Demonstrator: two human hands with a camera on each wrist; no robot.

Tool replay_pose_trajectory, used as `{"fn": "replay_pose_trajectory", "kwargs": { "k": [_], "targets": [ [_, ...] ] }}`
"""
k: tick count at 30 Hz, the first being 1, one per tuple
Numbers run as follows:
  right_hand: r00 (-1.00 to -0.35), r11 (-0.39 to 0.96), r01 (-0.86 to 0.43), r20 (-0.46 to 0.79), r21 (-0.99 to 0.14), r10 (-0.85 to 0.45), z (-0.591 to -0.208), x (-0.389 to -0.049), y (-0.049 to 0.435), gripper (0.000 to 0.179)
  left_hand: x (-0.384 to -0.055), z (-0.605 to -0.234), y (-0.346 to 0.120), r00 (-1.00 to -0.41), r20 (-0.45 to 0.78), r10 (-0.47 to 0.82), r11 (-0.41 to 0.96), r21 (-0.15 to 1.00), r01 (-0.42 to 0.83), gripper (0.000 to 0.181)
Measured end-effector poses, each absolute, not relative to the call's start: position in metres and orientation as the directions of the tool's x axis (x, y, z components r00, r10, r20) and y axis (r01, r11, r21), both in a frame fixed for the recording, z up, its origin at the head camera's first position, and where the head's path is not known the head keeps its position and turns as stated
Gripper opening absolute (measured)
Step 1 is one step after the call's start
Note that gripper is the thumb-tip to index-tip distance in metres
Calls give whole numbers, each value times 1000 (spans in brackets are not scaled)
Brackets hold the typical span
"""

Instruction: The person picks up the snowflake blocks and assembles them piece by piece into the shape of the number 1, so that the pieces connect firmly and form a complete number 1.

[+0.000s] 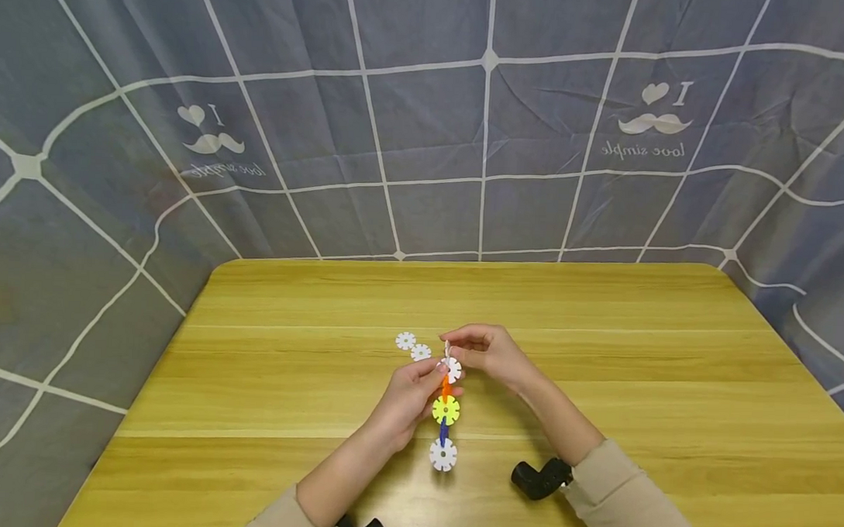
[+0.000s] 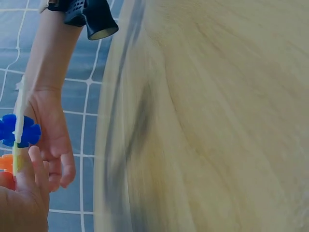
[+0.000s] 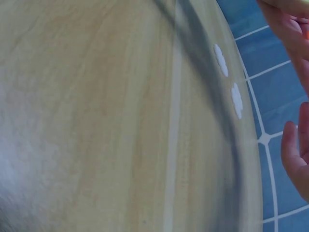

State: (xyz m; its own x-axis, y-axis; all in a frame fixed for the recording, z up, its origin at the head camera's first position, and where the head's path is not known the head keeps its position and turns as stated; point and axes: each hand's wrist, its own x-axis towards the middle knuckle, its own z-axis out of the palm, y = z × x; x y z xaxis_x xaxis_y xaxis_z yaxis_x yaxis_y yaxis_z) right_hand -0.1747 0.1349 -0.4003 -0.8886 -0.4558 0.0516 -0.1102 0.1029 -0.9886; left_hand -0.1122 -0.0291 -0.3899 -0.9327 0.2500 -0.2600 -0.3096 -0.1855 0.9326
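A chain of notched plastic discs runs between the hands in the head view. From far to near it has a white disc [image 1: 452, 371], an orange disc [image 1: 447, 388], a yellow disc [image 1: 446, 410], a blue disc [image 1: 444, 432] and a white end disc [image 1: 443, 455]. My left hand [image 1: 405, 402] grips the chain near its far end, thumb by the far white disc. Between thumb and fingers, my right hand [image 1: 494, 356] pinches another white disc [image 1: 448, 348], seen edge-on, at that end. The left wrist view shows the blue disc [image 2: 19, 130] beside the hands; fingers partly hide the orange one.
Two loose white discs, one [image 1: 405, 340] farther left and one [image 1: 421, 353] nearer the hands, lie flat on the wooden table [image 1: 288, 305]. Black wrist cameras [image 1: 542, 479] sit on both forearms. A grey checked cloth [image 1: 426, 139] hangs behind the table.
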Motion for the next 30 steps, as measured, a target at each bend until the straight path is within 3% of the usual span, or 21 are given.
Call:
{"fn": "replay_pose_trajectory", "kwargs": {
  "k": [30],
  "targets": [
    [-873, 68, -129, 81, -989, -481, -404, -171, 131, 28, -113, -392, -28, -964, -218, 155, -125, 963, -238, 44]
  ]
}}
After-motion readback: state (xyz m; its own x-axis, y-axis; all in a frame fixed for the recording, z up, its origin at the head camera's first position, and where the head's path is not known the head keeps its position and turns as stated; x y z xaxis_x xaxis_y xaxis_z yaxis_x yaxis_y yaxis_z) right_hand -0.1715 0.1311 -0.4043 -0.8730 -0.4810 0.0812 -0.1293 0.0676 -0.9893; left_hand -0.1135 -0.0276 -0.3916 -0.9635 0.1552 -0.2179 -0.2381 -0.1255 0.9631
